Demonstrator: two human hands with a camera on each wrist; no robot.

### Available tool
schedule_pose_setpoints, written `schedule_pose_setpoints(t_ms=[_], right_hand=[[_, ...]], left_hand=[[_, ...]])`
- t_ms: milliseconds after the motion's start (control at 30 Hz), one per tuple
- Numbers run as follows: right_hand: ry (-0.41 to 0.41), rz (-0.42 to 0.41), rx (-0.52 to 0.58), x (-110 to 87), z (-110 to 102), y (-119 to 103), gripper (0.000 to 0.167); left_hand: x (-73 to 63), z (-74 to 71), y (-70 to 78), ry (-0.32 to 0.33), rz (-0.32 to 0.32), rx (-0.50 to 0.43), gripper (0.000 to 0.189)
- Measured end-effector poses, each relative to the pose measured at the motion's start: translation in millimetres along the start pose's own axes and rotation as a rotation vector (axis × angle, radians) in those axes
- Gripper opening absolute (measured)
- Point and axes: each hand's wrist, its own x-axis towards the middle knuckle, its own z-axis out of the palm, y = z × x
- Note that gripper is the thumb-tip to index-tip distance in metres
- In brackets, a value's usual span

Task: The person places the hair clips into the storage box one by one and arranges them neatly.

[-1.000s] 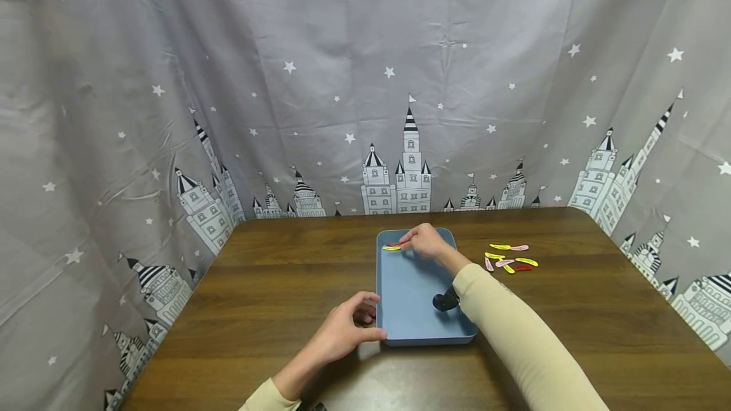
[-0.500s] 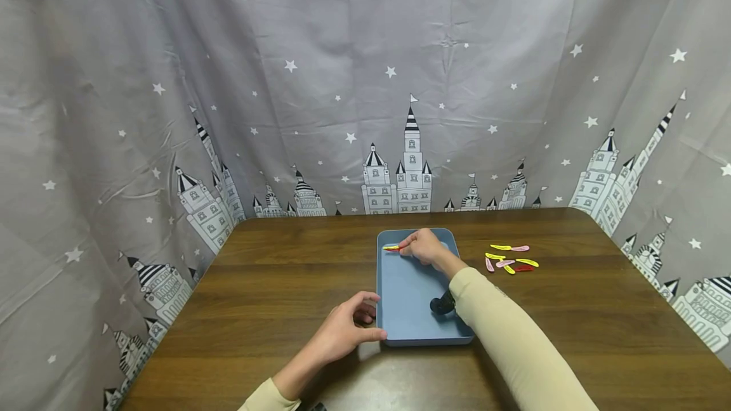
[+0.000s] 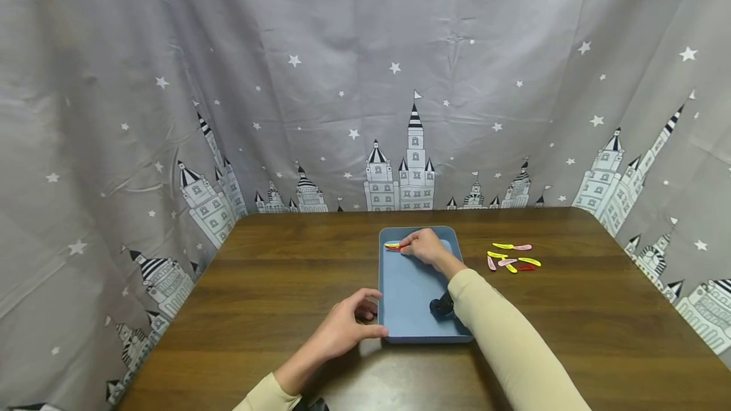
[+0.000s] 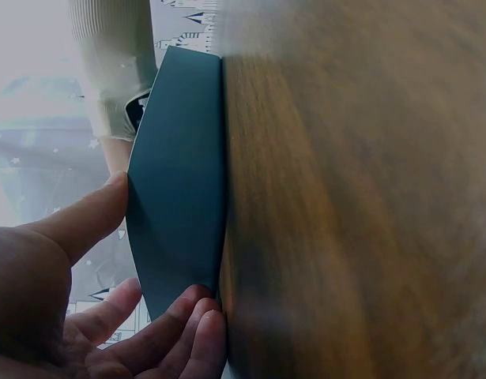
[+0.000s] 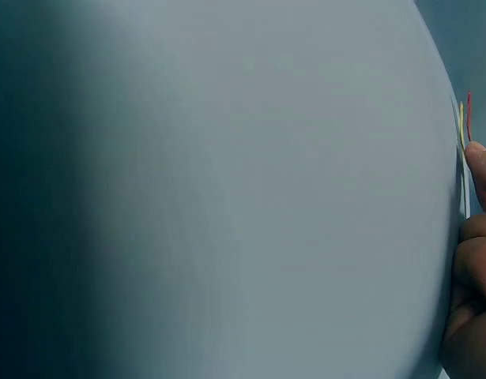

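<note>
A slim, elongated red hair clip (image 3: 394, 248) is pinched between the thumb and fingers of the right hand (image 3: 425, 247), inside the far left part of a shallow, rectangular blue-grey tray (image 3: 411, 297) with rounded corners. Just on its far side, a slim, elongated yellow hair clip (image 3: 390, 245) is seen in the tray; whether it is also touched by the fingers cannot be told. By the left hand (image 3: 342, 325), held with loosely bent, parted fingers, the tray's left wall is touched close to the near left corner, with the thumb placed at the rim. The tray is supported by a dark brown wood-grain tabletop (image 3: 274, 284). To the right of the tray, toward the far side, a loose group of yellow, pink and red hair clips (image 3: 507, 262) is spread, some overlapping. Beyond the tabletop, a grey fabric curtain (image 3: 320, 37) is hung, printed with white stars and castles.
</note>
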Motion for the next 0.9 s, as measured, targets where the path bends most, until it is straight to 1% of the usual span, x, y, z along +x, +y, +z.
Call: schedule_pose_setpoints(t_ms=[167,367,600,900], right_hand=[[0.012,-0.019,-0.009,-0.2,1.8,-0.4,0.01],[0.028,-0.024,-0.026,-0.7,3.7,-1.6,0.009],[0.032,-0.075,-0.053,-6.4,4.0,-3.8,0.01],[0.04,-0.072,-0.052,-7.3,3.9,-4.2,0.011]], left_hand=[[0.8,-0.2,-0.3,0.0,-0.002,0.004,0.058],[0.6,-0.8,0.8,-0.001,-0.007,0.01,0.058],[0.4,0.4,1.0,-0.005,-0.016,0.009,0.059],[1.0,-1.0,1.8,-0.012,-0.021,0.003,0.058]])
